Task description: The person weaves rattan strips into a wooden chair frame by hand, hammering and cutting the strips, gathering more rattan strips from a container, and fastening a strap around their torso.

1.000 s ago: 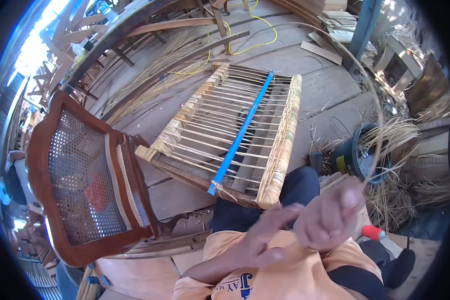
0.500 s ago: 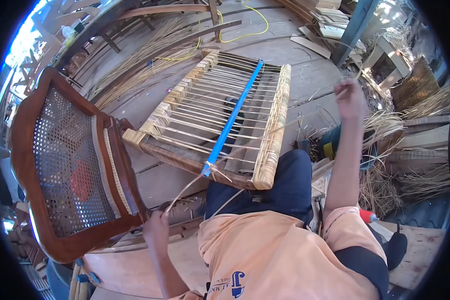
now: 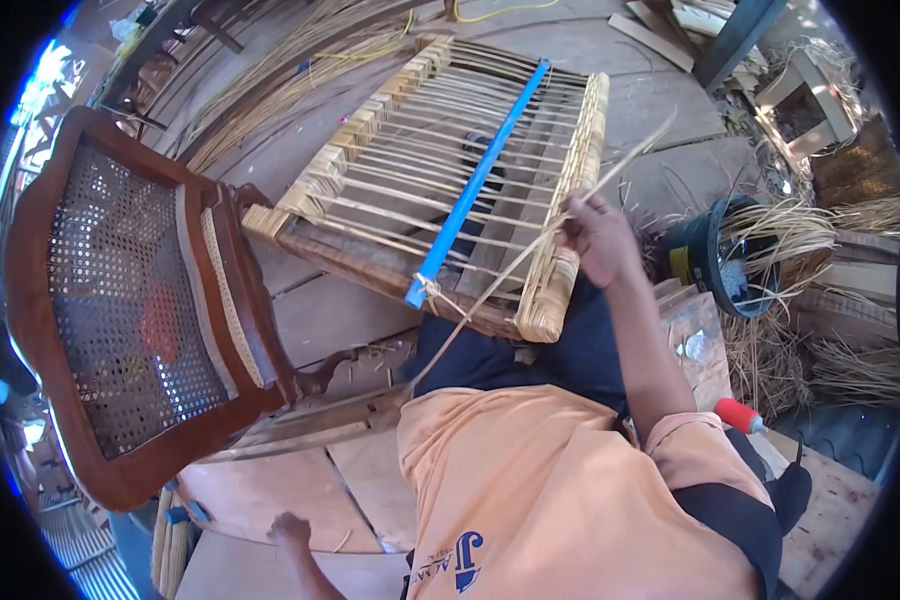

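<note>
My right hand pinches a pale cane strip over the right rail of a wooden frame, whose rails are wrapped in cane and strung with crosswise strands. A blue bar lies lengthwise over the strands, with cane tied at its near end. The held strip runs diagonally down toward my lap, past the frame's near end. My left hand is low at the left, away from the frame, above a pale board; its fingers are too small and blurred to read.
A carved cane-backed chair stands at the left. Loose cane and a yellow cord lie beyond the frame. At the right are a dark bucket stuffed with strips, a red-and-white cylinder, a blue post and wood scraps.
My right hand has come down and leftward from its raised position onto the frame's right rail. My left hand has let go of the strip and dropped lower.
</note>
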`<state>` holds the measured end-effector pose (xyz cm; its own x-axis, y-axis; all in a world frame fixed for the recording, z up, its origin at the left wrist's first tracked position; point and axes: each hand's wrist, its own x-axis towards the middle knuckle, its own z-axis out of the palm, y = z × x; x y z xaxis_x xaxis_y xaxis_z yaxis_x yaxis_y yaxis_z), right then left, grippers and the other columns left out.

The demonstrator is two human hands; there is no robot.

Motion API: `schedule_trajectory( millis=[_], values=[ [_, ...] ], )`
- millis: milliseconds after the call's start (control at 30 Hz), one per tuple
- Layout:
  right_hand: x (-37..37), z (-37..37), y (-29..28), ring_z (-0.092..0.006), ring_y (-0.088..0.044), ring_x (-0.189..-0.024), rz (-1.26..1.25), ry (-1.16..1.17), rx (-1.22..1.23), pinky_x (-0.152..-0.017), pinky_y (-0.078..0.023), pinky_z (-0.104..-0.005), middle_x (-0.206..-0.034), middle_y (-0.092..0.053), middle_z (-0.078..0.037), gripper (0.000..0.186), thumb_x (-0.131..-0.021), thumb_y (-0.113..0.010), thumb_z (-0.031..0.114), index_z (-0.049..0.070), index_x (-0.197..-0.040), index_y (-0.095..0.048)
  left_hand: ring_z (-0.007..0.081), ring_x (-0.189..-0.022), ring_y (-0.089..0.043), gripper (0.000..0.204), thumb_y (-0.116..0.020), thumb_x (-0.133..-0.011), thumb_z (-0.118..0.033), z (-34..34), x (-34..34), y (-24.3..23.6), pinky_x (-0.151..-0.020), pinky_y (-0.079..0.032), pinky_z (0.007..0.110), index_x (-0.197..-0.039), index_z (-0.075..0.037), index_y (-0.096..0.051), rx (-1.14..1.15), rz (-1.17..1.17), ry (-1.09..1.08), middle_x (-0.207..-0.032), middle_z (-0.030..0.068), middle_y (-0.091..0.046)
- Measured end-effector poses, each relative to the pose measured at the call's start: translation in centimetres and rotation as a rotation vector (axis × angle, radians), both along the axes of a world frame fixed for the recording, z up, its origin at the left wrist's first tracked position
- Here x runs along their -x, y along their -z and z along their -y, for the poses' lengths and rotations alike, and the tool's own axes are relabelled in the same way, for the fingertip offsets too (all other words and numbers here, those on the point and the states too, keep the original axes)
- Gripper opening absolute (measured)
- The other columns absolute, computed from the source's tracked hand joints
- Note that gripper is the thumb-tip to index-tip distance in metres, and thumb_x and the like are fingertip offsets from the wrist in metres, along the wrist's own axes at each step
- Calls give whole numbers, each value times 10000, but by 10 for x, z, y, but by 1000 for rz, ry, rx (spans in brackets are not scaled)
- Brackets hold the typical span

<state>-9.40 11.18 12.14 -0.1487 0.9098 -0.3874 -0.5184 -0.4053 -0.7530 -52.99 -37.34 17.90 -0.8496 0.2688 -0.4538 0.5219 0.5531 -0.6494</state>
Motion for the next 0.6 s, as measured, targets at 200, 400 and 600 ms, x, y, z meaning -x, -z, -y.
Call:
schedule_trajectory(
  millis=[200,400,600],
  values=[
    [103,106,-26,-178,-642,-759,-102,-355,85,-651,-552,-259,-864,-608,-86,147,-895,-543,113,14,-1002,-559,332,-1170,-458,356,-559,-838,-107,-203,-132,-23,-985,-352,431,-1177,-10,-509,-1150,571,402,-1222,168,-522],
    [85,94,-22,-170,-623,-779,-174,-363,98,-685,-522,-280,-856,-609,-67,91,-904,-530,131,57,-952,-553,320,-732,-601,217,-544,-883,-226,-265,-197,14,-685,-450,420,-948,-30,-611,-1179,913,34,-756,175,-601],
    [-41,-33,-12,-191,-609,-764,18,140,-20,-733,-510,-334,-819,-574,-50,71,-935,-450,108,60,-986,-460,378,-752,-585,246,-540,-867,-259,-141,-83,61,-647,-449,465,-843,-23,-603,-720,496,354,-817,187,-615]
  ],
)
